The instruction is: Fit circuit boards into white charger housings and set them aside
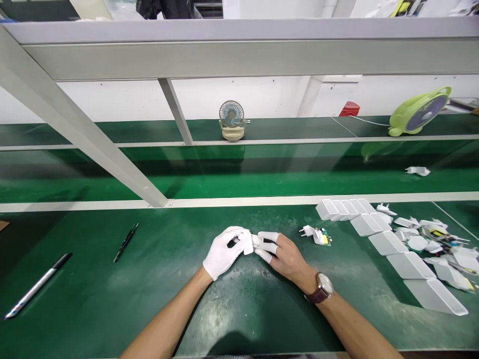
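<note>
My left hand, in a white glove, is closed on a small white plastic piece above the green bench. White covers sit on several fingertips of my right hand, which grips the same piece from the right; its wrist wears a watch. The fingers hide part of the piece, and I cannot tell whether it is one part or two. To the right of my right hand lies a white plug with a small circuit board.
White plastic housings form an angled row at the right, beside a pile of white plugs and boards. A silver-and-black tool and a black pen-like tool lie left. A metal frame post slants down to the bench.
</note>
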{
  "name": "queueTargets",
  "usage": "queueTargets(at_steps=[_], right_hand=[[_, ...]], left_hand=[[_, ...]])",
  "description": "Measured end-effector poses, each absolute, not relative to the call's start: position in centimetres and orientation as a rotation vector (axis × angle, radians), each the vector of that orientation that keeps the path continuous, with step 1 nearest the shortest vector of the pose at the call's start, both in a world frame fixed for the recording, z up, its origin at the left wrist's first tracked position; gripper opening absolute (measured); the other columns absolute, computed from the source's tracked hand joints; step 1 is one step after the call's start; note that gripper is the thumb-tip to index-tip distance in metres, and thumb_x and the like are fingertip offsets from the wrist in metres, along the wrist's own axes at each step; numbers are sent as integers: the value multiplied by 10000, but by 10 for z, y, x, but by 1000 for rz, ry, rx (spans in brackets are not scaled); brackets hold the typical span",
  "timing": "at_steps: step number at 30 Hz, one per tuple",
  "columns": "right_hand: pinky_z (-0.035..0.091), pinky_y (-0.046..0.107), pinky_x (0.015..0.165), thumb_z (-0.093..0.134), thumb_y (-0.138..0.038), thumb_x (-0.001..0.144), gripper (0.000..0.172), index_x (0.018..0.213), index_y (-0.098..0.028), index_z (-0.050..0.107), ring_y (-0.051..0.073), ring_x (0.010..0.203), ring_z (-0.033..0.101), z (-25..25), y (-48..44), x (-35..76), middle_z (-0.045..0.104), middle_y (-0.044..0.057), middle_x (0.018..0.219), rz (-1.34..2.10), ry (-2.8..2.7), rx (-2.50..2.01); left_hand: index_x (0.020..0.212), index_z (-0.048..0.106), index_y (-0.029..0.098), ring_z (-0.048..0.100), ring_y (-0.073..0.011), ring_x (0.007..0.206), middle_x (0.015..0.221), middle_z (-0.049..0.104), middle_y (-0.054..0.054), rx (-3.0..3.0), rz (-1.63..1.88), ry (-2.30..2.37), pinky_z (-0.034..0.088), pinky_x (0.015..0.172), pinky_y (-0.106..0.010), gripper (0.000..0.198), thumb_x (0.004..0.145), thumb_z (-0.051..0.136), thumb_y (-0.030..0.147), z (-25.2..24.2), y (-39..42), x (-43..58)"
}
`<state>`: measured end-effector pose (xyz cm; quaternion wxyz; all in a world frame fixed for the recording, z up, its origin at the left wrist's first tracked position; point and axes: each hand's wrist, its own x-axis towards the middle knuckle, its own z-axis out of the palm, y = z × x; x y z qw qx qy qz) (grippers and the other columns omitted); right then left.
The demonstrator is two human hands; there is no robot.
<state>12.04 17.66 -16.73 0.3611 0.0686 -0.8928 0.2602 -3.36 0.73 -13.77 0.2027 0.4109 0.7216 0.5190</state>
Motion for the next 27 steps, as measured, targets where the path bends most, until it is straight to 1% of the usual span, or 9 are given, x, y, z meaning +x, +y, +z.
queueTargets(at_steps=[6,10,12,14,16,17,20,23,27], right_hand=[[569,444,996,701,-246,904,522,1384,-197,503,263,1199,623,-169,175,121,613,167,1314,744,-2326,68],[561,431,1001,627,-230,948,352,1298,-262,616,246,1189,629,-177,173,117,626,119,1304,930,-2393,88],[567,416,980,637,-254,941,278,1217,-259,671,235,1142,649,-179,171,114,650,103,1268,1221,-2276,-24],[598,389,896,698,-325,897,276,1159,-238,689,221,1031,683,-178,169,110,691,91,1173,1670,-1999,-234],[614,360,782,737,-397,857,322,1121,-221,689,205,900,696,-174,167,108,722,70,1042,2119,-1650,-427],[611,353,742,740,-426,848,333,1101,-215,691,201,855,694,-171,166,107,727,61,988,2279,-1515,-480],[592,351,705,727,-482,846,328,1007,-197,710,197,803,684,-165,164,107,723,52,908,2471,-1391,-505],[579,347,714,738,-506,829,342,947,-186,712,193,794,681,-165,161,107,720,47,877,2509,-1388,-505],[579,351,706,717,-524,843,360,965,-186,700,194,769,689,-170,157,107,725,48,866,2558,-1406,-513]], left_hand=[[1053,709,203,651,-202,1000,1107,677,-75,1146,1441,2021,542,896,-342,223,924,629,368,-136,7,-33],[1042,708,201,651,-203,997,1107,673,-78,1151,1430,2034,545,892,-353,218,933,608,360,-136,7,-33],[1150,669,205,652,-200,964,1130,662,-84,1140,1429,2067,554,880,-376,273,923,614,345,-138,7,-31],[1317,560,214,646,-220,966,1203,627,-102,1171,1423,2123,567,870,-414,551,810,746,325,-141,7,-27],[1419,450,232,615,-278,1084,1312,561,-128,1305,1397,2168,560,918,-467,902,629,883,266,-144,8,-22],[1436,428,247,582,-306,1164,1355,529,-133,1391,1378,2180,539,968,-493,974,587,905,224,-144,8,-18],[1445,418,286,508,-320,1294,1389,515,-127,1603,1378,2165,462,1082,-535,878,689,847,163,-143,10,-10],[1438,429,307,538,-301,1266,1370,543,-114,1674,1355,2142,469,1084,-513,817,735,828,188,-140,11,-8],[1434,428,298,551,-290,1252,1344,562,-110,1659,1338,2182,487,1069,-501,772,763,796,200,-145,9,-10]])
